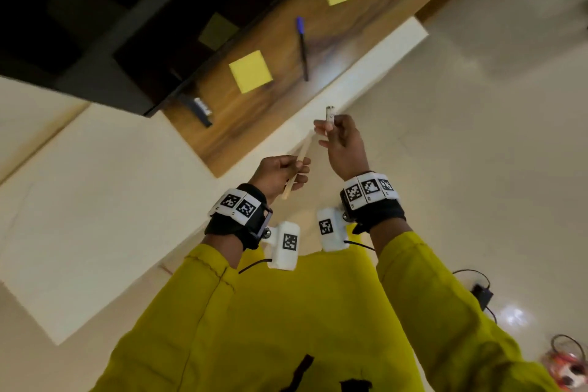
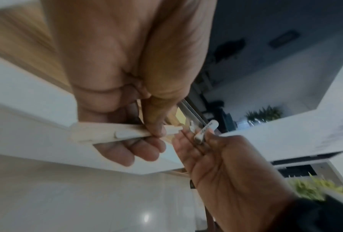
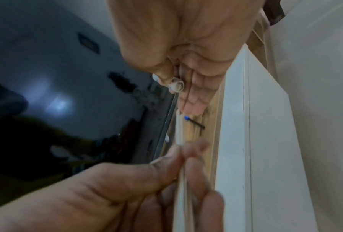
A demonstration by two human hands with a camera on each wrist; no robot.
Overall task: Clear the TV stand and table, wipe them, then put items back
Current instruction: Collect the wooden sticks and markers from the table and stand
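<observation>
Above the TV stand (image 1: 254, 124), the right hand (image 1: 345, 149) loosely pinched a battery (image 1: 330, 116) that could slip; the left hand (image 1: 280, 173) gripped wooden sticks (image 1: 297, 165).

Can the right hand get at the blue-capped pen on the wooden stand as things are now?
Probably not straight away. Nothing lies between the right hand and the pen, which lies in the open on the stand, but thumb and fingers already pinch a small white battery, so it would need setting down first.

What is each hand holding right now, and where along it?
Left hand pinches pale wooden sticks near the middle. Right hand grips a small battery by its lower end.
</observation>
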